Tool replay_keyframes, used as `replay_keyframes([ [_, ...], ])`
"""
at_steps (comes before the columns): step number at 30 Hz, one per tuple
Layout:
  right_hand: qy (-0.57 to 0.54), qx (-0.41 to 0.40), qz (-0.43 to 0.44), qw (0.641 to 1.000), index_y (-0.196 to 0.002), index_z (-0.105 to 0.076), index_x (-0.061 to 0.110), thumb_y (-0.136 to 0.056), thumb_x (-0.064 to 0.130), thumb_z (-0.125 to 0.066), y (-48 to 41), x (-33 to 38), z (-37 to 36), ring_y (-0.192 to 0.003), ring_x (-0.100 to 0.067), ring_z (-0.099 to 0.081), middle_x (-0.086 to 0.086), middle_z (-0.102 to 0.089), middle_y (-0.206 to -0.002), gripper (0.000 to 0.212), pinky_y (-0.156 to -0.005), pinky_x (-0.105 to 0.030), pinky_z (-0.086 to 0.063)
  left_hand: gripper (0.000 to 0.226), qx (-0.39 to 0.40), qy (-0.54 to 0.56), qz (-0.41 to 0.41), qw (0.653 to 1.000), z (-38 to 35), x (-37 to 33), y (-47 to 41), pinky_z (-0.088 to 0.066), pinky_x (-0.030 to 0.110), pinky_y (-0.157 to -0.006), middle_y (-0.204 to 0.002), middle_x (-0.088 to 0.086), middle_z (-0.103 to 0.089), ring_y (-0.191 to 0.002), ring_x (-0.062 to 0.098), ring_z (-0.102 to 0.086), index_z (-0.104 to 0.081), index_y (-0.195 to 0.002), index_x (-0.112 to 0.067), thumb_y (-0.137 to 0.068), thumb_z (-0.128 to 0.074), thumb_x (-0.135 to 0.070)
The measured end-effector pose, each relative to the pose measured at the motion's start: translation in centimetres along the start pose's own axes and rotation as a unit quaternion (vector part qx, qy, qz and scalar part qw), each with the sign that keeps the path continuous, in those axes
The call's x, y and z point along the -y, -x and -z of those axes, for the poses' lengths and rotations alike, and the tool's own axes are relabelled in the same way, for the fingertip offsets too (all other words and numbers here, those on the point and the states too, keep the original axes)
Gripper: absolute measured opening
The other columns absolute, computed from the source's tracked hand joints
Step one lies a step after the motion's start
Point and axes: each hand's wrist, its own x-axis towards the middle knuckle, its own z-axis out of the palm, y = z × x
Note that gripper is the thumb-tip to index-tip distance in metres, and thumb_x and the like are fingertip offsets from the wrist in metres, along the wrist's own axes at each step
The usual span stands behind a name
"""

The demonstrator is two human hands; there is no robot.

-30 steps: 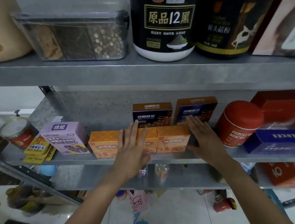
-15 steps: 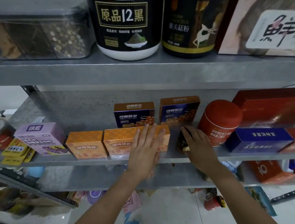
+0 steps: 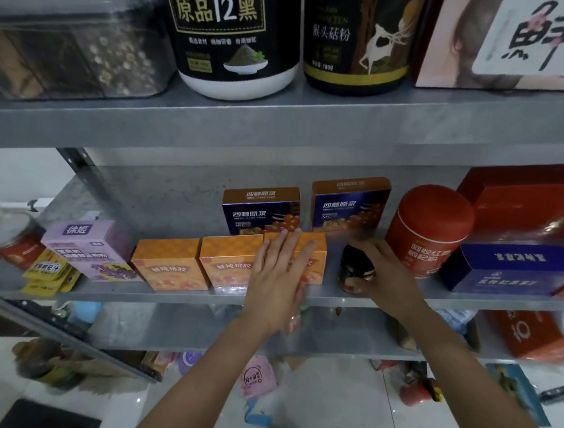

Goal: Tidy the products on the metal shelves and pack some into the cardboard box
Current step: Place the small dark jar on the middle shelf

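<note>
I see my left hand [image 3: 278, 278] flat on the orange boxes [image 3: 228, 263]; beside them, my right hand [image 3: 387, 277] grips a dark jar [image 3: 354, 271].

Three orange boxes [image 3: 167, 265] carry a fine diamond lattice. Behind them, two navy boxes [image 3: 260, 212] have brown tops and orange fruit prints. The canister [image 3: 429, 233] is red with pale lettering, the jar [image 3: 354, 271] black, the lilac box [image 3: 90, 248] purple-printed, the sachets [image 3: 47, 268] yellow, and the metal shelves [image 3: 281, 128] speckled grey.

Three flat boxes [image 3: 170, 265] line the shelf [image 3: 164, 297] front (two upright boxes [image 3: 260, 208] behind); the jar [image 3: 354, 271] stands rightward.
</note>
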Motion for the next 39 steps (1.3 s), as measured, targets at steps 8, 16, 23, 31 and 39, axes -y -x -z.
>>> replay_keyframes([
  [8,-0.271,-0.047,-0.149,0.95,-0.111,-0.063,0.025,-0.068,0.014,-0.086,1.5,1.8,2.3,-0.094,-0.004,-0.062,0.012,-0.064,-0.105,0.05,-0.075,-0.017,-0.05,0.054,0.041,0.111,-0.007,0.993,2.9,0.2,-0.8,0.007,0.039,-0.122,-0.164,-0.001,-0.008,-0.151,0.017,0.003,-0.032,-0.151,-0.029,-0.101,-0.035,-0.049],
  [16,-0.431,0.007,-0.091,0.898,-0.094,-0.068,0.021,-0.067,0.028,-0.083,3.3,7.5,8.6,-0.075,-0.005,-0.07,0.009,-0.073,-0.082,0.033,-0.059,-0.016,-0.052,0.046,0.14,0.698,0.295,0.637,8.0,-5.8,-1.9,-0.053,0.044,-0.094,-0.115,0.005,-0.07,-0.105,0.022,-0.067,-0.062,-0.122,-0.017,-0.097,-0.044,-0.051],
  [23,-0.229,-0.012,0.03,0.973,-0.105,-0.058,0.051,-0.074,0.063,-0.067,3.6,9.4,7.9,-0.102,0.002,-0.061,0.033,-0.062,-0.106,0.034,-0.079,-0.014,-0.049,0.051,0.231,0.783,0.348,0.461,7.3,-6.0,-1.7,-0.051,0.048,-0.094,-0.108,0.013,-0.073,-0.098,0.03,-0.068,-0.063,-0.123,-0.015,-0.095,-0.049,-0.056],
  [31,-0.232,0.078,0.051,0.968,-0.148,-0.005,0.047,-0.055,0.057,-0.083,5.0,9.1,6.4,-0.14,0.004,-0.024,0.021,-0.02,-0.152,0.122,-0.112,-0.021,-0.03,0.045,0.206,0.845,0.406,0.281,8.8,-5.7,-1.7,-0.057,0.031,-0.056,-0.08,0.014,-0.068,-0.062,0.026,-0.067,-0.065,-0.104,-0.005,-0.095,-0.047,-0.045],
  [39,-0.241,-0.064,0.08,0.965,-0.139,-0.022,0.028,-0.055,0.033,-0.086,5.5,10.2,6.0,-0.13,0.001,-0.041,0.028,-0.037,-0.136,0.105,-0.101,-0.012,-0.038,0.053,0.221,0.812,0.38,0.383,8.5,-5.4,-1.1,-0.056,0.041,-0.08,-0.106,0.016,-0.072,-0.093,0.029,-0.071,-0.063,-0.118,-0.01,-0.098,-0.04,-0.054],
])
